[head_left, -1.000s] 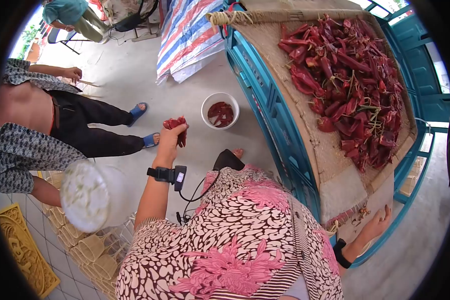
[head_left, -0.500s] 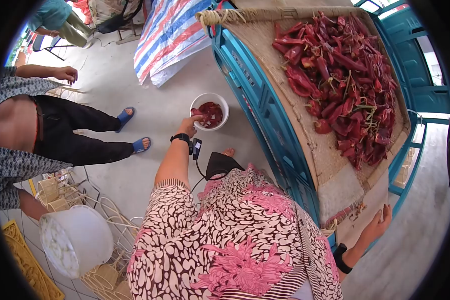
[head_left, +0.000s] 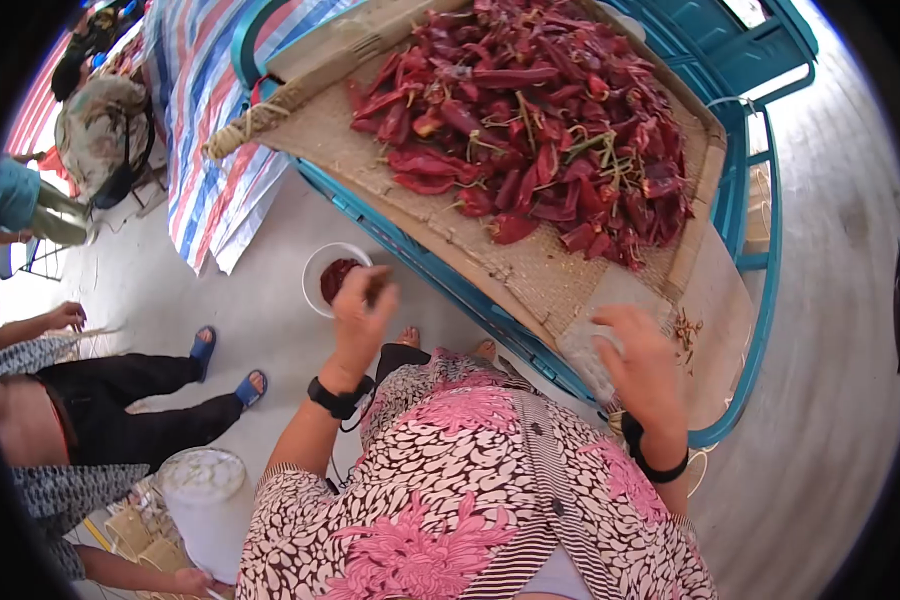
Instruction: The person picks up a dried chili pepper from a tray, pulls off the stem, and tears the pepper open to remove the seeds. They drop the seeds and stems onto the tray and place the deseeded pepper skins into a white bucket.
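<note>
My left hand (head_left: 362, 318) is raised beside a white bucket (head_left: 311, 285), slightly blurred, with its fingers apart and nothing visible in them. Cut or broken red chili pieces (head_left: 336, 278) lie inside the bucket, partly hidden by that hand. Over the near edge of a woven tray (head_left: 530, 285) hovers my right hand (head_left: 638, 362), fingers spread and holding nothing that I can see. A large heap of dried red chili peppers (head_left: 540, 130), some with green stems, covers much of the tray. Small stem scraps (head_left: 686, 335) lie on a board near my right hand.
The tray rests on a blue metal cart (head_left: 750, 180). A striped tarp (head_left: 210, 110) hangs at the cart's left. Another person (head_left: 120, 415) stands at the left, one hand touching a white tub (head_left: 205, 500). Baskets lie behind it.
My left hand has come up out of the bucket. My right hand has moved inward from the cart's far corner to the tray's near edge. The view has turned toward the tray.
</note>
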A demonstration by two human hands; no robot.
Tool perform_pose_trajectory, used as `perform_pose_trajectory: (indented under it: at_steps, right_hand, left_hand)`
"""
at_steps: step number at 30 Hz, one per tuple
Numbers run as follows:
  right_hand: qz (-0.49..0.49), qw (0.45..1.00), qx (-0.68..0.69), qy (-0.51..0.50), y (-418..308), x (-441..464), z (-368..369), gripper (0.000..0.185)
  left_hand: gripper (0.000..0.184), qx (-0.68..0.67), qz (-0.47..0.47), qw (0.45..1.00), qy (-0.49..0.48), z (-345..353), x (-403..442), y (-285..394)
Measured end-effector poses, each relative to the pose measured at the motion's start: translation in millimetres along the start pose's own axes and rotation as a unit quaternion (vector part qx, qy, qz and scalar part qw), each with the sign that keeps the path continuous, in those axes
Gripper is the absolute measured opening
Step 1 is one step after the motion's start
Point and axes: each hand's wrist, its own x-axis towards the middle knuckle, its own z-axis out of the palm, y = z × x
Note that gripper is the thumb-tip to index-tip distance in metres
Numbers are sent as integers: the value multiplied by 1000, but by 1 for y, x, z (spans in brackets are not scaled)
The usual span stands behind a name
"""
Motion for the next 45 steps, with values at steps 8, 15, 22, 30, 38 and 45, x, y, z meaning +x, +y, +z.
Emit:
perform_pose_trajectory:
  at_steps: [8, 15, 22, 30, 38, 45]
  right_hand:
    - [-80, 996, 29, -16, -14, 18, 21, 13]
    - [-54, 997, 46, -17, -5, 13, 25, 13]
    - [48, 981, 168, 83, -6, 23, 31, 23]
    - [121, 960, 233, 95, -8, 40, 37, 31]
    - [98, 977, 127, 137, 0, 37, 37, 16]
    - [-58, 995, 26, 81, -3, 32, 28, 9]
  left_hand:
    - [31, 255, 336, 903, -80, 96, 67, 97]
    - [15, 356, 324, 870, -104, 106, 86, 93]
    - [13, -78, -35, 973, -217, 90, 77, 125]
    - [17, -426, -213, 849, -228, 107, 58, 127]
    - [56, -31, 177, 983, -30, 99, 40, 141]
    - [62, 183, 349, 885, -248, 89, 48, 129]
